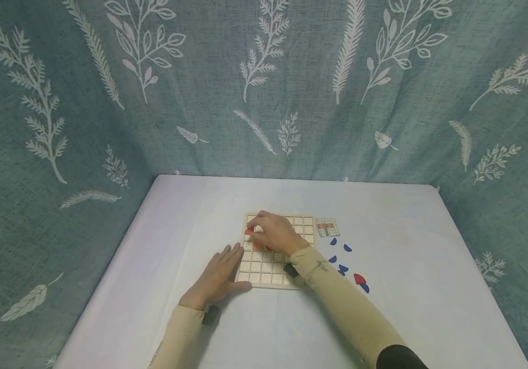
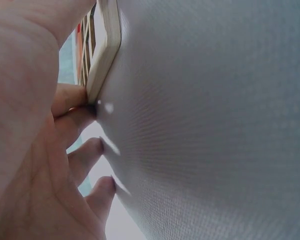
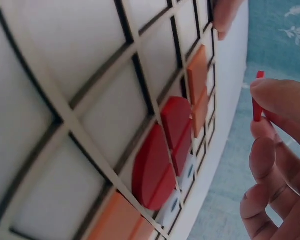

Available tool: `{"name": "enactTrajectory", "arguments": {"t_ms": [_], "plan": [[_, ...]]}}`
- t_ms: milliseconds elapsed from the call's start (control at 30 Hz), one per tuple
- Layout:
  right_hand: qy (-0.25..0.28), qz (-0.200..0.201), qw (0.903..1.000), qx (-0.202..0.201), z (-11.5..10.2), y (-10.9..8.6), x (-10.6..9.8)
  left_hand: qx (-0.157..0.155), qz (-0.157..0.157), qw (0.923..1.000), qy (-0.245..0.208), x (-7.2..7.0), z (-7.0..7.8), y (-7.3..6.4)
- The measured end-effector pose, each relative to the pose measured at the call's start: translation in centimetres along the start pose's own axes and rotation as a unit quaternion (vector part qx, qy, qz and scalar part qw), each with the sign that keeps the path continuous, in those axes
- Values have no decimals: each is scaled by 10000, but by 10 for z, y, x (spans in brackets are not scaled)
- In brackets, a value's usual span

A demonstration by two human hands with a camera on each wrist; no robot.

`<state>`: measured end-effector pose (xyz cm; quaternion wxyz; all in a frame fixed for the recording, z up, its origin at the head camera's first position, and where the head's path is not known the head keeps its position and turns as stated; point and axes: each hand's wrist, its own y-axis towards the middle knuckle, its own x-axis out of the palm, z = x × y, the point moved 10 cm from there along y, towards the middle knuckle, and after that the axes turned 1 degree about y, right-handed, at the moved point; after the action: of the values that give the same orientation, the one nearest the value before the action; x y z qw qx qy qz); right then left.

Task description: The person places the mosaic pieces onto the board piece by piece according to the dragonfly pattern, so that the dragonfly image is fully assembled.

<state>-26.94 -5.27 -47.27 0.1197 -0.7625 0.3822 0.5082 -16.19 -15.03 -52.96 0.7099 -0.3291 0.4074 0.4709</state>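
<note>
A wooden grid board (image 1: 261, 279) with square cells lies on the white table. Above its far left cells, my right hand (image 1: 276, 233) pinches a thin red piece (image 3: 258, 97) between thumb and fingertip. My left hand (image 1: 217, 275) rests on the table at the board's left side, fingers spread and touching its edge. In the right wrist view, rounded red pieces (image 3: 154, 167) and orange squares (image 3: 197, 75) sit in the cells. White pieces with a dark mark (image 3: 187, 172) lie beside the red ones. From the head view, my right hand hides part of the board.
A small pattern card (image 1: 327, 227) lies against the board's right side. Several blue half-round pieces (image 1: 333, 259) are scattered to the right, with a red quarter-round piece (image 1: 359, 279) near them. A teal leaf-patterned curtain (image 1: 264, 102) hangs behind the table.
</note>
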Motion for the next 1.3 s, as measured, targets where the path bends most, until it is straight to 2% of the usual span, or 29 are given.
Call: {"name": "enactTrajectory", "arguments": {"t_ms": [200,400,833,1300], "plan": [[-213,-201,9994,190,4,3,13,-5,24,10000,-45,-1,1,0],[-385,-211,9988,198,3,5,16,-20,17,10000,-31,0,1,0],[-523,-629,9953,514,10,8,32,-61,20,10000,-38,0,0,0],[-508,-798,9933,660,8,9,35,-34,46,10000,-37,-1,0,-1]]}}
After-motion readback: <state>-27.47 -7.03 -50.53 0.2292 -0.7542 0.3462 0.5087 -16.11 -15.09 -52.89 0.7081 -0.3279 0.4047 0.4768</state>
